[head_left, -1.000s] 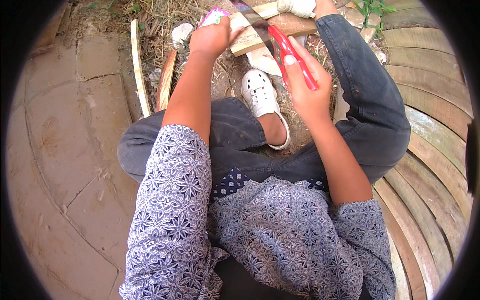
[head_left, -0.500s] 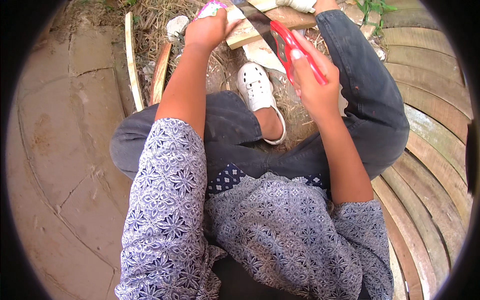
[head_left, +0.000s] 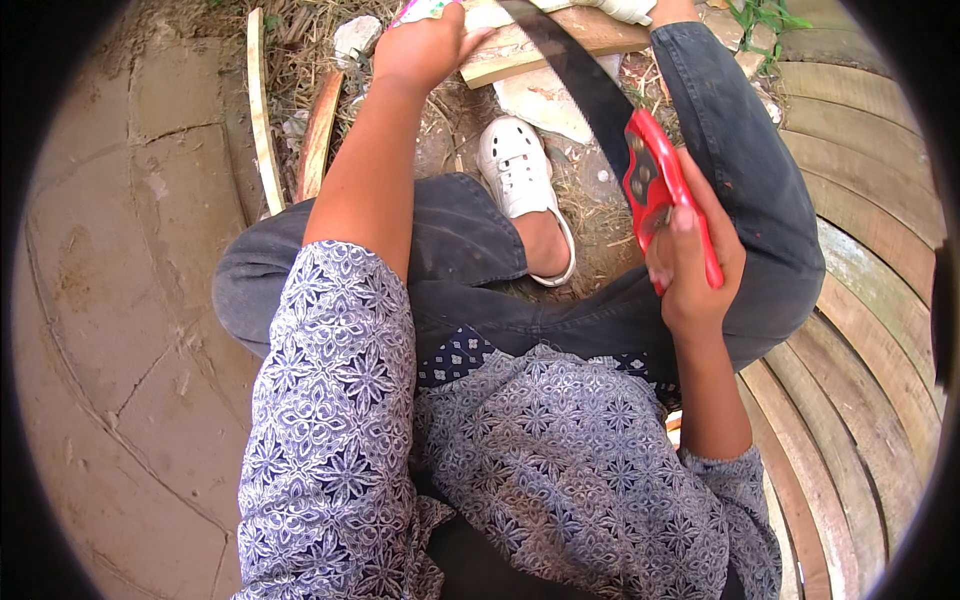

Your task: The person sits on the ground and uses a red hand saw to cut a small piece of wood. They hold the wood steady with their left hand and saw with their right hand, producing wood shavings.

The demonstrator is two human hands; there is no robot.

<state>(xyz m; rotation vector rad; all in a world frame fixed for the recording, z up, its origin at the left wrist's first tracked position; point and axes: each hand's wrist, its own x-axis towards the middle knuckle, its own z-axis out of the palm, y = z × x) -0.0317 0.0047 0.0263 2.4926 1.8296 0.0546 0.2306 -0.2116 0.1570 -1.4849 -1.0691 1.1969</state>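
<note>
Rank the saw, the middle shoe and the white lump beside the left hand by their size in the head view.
Largest to smallest:
1. Saw, though its blade runs up to the picture's top edge
2. Middle shoe
3. White lump, clearly smallest

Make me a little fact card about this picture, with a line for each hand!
Right hand: grips the red-handled saw
Left hand: by a pink-and-white item at the top edge; its grip is unclear
Blade: dark, overlapping pale wood in view; contact unclear
Foot: white clog
Far right: wooden boards
</note>
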